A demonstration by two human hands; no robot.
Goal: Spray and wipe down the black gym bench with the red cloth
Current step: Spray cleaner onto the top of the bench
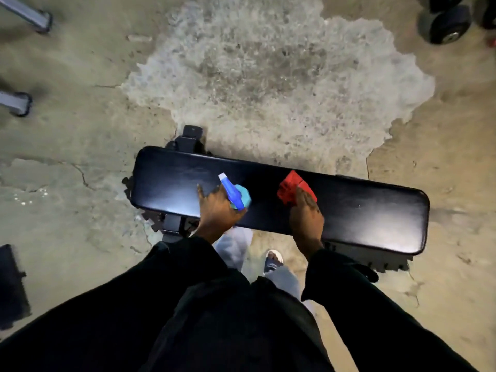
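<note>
The black gym bench [362, 210] lies across the middle of the view, its padded top shiny. My left hand [214, 210] grips a spray bottle [233, 193] with a blue trigger head and teal collar, its white nozzle pointing up-left over the bench's left half. The bottle's body is hidden below my hand. My right hand [306, 218] presses a crumpled red cloth [291, 187] flat on the bench top near its middle. Both black sleeves reach in from the bottom.
Worn concrete floor surrounds the bench. Black dumbbells [445, 24] sit at the top right. Grey metal frame feet [18, 103] stick in from the left edge. A black mat piece [12, 285] lies at the lower left. My sandalled foot [273, 260] stands beside the bench.
</note>
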